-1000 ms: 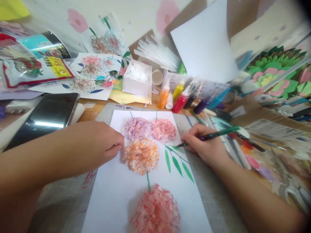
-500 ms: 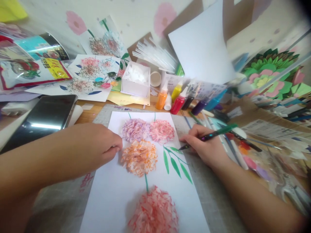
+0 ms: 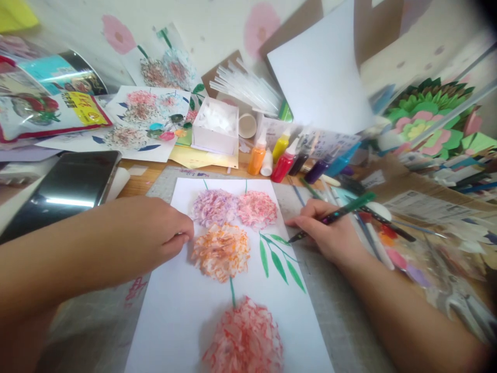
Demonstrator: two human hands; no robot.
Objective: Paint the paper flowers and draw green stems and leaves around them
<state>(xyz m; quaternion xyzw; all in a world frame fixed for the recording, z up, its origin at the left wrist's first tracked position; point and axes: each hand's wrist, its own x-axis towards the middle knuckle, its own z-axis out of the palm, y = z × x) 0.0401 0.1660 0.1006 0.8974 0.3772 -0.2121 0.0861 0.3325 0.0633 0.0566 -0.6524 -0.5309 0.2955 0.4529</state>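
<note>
The right hand [image 3: 330, 233] grips a green-ended marker [image 3: 359, 201] between thumb and fingers, its tip by the uppermost leaf [image 3: 279, 239] of a green sprig [image 3: 278, 266] near the right edge of the white paper [image 3: 174, 311], so the step looks to be drawing leaves. The left hand [image 3: 171, 230] curls beside the orange-edged flower [image 3: 221, 251], though I cannot tell whether it is fully closed or holding anything. The next stroke seems to call for a steady tip, kept inside that edge.
</note>
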